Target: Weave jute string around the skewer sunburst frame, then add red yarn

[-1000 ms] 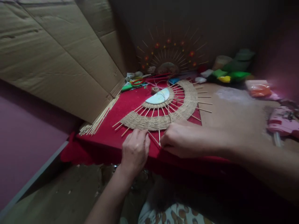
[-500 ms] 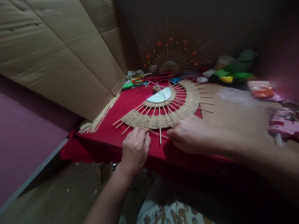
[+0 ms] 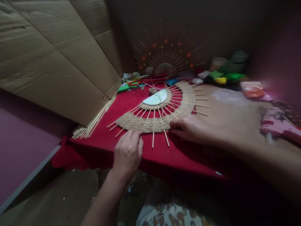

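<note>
A half-round woven fan of tan jute cord and thin wooden spoke sticks is seen lying flat on a red felt cloth spread over the near part of a work surface. The left hand is held at the fan's near outer edge, its fingers curled and pressed together with the tips resting against the woven band; whether anything is pinched between them cannot be told. The right hand is laid palm down just beside the band's right portion, fingers bunched close and touching the weave where loose cord crosses the spokes; what, if anything, is nipped there is hidden by the fingers. Two bare spoke ends are left jutting toward the viewer between the two hands. A pale blue half-disc is set at the fan's centre. A bundle of spare thin wooden sticks is laid along the cloth's left edge, against a leaning sheet of brown corrugated cardboard. A second sunburst piece with red dots is propped at the back wall. A pink hot glue gun is seen on the bare brown tabletop at right, well apart from the fan, and green and yellow packets are heaped at the far right.
</note>
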`<state>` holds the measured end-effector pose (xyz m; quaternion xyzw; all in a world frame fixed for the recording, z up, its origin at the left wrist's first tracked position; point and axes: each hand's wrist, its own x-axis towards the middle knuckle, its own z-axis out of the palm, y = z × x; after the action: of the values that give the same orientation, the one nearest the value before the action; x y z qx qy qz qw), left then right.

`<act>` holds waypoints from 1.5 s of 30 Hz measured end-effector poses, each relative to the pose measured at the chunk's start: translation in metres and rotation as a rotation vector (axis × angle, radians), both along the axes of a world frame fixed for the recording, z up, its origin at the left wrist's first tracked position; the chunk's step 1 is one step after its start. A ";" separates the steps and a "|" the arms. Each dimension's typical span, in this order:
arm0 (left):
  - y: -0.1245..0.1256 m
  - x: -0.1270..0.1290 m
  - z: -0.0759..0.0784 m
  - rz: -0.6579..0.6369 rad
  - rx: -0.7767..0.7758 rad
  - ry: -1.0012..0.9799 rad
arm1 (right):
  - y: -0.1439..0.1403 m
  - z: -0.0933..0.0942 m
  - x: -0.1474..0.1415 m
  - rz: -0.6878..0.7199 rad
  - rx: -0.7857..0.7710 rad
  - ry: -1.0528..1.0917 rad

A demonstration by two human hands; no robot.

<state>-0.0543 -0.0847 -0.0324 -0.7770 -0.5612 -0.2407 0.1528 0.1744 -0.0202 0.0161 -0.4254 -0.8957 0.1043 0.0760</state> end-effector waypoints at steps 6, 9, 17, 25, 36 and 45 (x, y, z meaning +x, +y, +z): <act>-0.001 -0.001 0.005 0.045 -0.045 0.095 | 0.004 -0.004 0.006 0.022 -0.092 0.151; -0.001 -0.001 0.007 0.056 -0.047 0.123 | 0.007 -0.006 0.007 0.034 -0.144 0.203; 0.004 0.020 0.022 -0.250 -0.033 0.009 | 0.011 -0.007 0.006 0.047 -0.209 0.280; 0.032 0.043 0.038 -0.546 -0.050 0.507 | 0.015 -0.008 0.007 0.077 -0.192 0.267; 0.052 0.035 0.040 -0.697 -0.025 0.587 | 0.020 0.007 0.015 0.078 -0.311 0.341; 0.056 0.022 0.024 -0.773 0.090 0.340 | -0.004 0.025 0.030 0.057 -0.330 0.187</act>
<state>-0.0321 -0.0283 -0.0084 -0.9515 -0.1842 -0.1729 0.1754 0.2040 -0.0247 0.0412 -0.3949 -0.8672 0.2910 0.0853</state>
